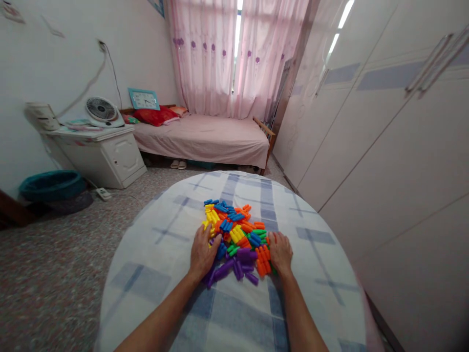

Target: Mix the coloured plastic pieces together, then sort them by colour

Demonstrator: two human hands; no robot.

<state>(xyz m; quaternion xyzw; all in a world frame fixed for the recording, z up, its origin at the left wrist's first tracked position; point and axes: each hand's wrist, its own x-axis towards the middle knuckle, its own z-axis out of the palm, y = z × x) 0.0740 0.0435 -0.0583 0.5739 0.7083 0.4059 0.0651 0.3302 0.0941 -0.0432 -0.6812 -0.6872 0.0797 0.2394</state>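
A heap of small plastic pegs (pixel 236 232) in blue, yellow, orange, green and purple lies in the middle of a round table under a white and blue checked cloth (pixel 161 244). My left hand (pixel 202 253) rests palm down at the heap's left edge, fingers stretched over purple and blue pegs. My right hand (pixel 280 252) lies flat at the heap's right edge, touching orange pegs. Neither hand grips anything that I can see.
Beyond the table stands a bed with a pink cover (pixel 205 137), a white bedside cabinet (pixel 106 154) with a small fan (pixel 101 111), and a teal basin (pixel 51 185) on the floor. A white wardrobe (pixel 384 122) runs along the right.
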